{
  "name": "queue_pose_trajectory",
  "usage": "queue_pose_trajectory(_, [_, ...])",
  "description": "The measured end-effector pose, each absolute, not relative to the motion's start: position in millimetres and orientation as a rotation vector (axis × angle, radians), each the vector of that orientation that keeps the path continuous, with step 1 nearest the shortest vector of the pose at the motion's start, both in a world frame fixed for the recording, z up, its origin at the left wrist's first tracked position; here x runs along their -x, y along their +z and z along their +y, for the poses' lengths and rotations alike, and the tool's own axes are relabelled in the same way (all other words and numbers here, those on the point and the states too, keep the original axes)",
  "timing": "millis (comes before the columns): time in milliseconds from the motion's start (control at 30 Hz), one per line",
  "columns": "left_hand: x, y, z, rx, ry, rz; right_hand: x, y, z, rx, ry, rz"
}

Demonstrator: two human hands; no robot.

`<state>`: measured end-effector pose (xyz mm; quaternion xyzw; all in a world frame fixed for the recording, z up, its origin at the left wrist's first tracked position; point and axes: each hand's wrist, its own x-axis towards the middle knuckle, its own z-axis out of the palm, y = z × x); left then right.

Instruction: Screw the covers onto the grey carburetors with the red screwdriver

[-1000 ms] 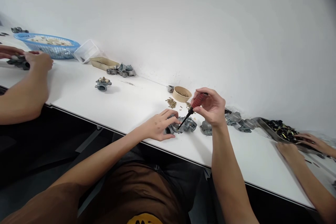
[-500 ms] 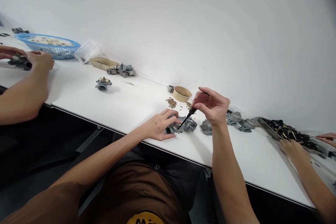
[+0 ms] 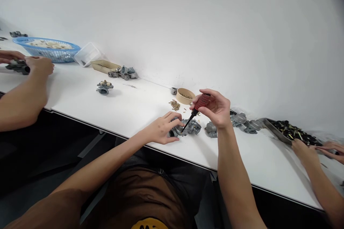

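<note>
My left hand grips a grey metal carburetor near the table's front edge, thumb low and fingers over its top. In my right hand is a screwdriver with a red and black handle. Its dark shaft slants down to the left, and the tip meets the carburetor close to my left fingers. Another carburetor lies just to the right, touching or nearly touching the first. Small brass parts form a loose pile behind, beside a round tan bowl holding more of them.
More carburetors stand right, farther right and left. A tray of black parts is near a co-worker's hands. At left, another co-worker's hands hold a carburetor by a blue basket. A white wall backs the table.
The screwdriver handle and my right hand have shifted slightly left, while the tip stays on the carburetor. My left hand keeps its hold. The right co-worker's hands have come closer together.
</note>
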<state>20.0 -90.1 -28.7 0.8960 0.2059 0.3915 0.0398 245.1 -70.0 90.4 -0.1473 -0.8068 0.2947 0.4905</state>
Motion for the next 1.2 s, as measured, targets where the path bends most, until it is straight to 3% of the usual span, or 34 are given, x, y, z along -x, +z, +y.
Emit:
queue_pose_trajectory(100, [-20.0, -28.6, -90.0, -2.75, 1.197, 0.634, -244.1, 89.4, -69.1, 0.353, 0.534, -1.945])
queue_pose_trajectory(267, [-20.3, -28.4, -90.1, -2.754, 1.203, 0.629, -243.0, 86.3, -69.0, 0.365, 0.673, -1.966])
queue_pose_trajectory(400, [-20.7, -28.6, -89.3, -2.763, 1.195, 0.637, -244.9, 87.3, -67.2, 0.383, 0.502, -1.922])
queue_pose_trajectory(567, [-20.6, -28.1, -88.4, -2.763, 1.204, 0.626, -248.7, 89.9, -68.7, 0.35, 0.728, -1.96])
queue_pose_trajectory(700, [-20.1, -28.0, -88.8, -2.761, 1.205, 0.619, -247.9, 88.7, -68.4, 0.39, 0.593, -1.909])
queue_pose_trajectory(867, [-19.7, -28.0, -89.2, -2.76, 1.198, 0.631, -245.8, 89.7, -72.5, 0.304, 0.787, -1.979])
queue_pose_trajectory(1067, [-19.7, -27.2, -88.9, -2.767, 1.191, 0.627, -241.1, 89.2, -69.7, 0.377, 0.641, -1.898])
queue_pose_trajectory(1200, [-20.2, -28.5, -87.9, -2.77, 1.2, 0.625, -245.9, 88.7, -68.4, 0.321, 0.809, -1.977])
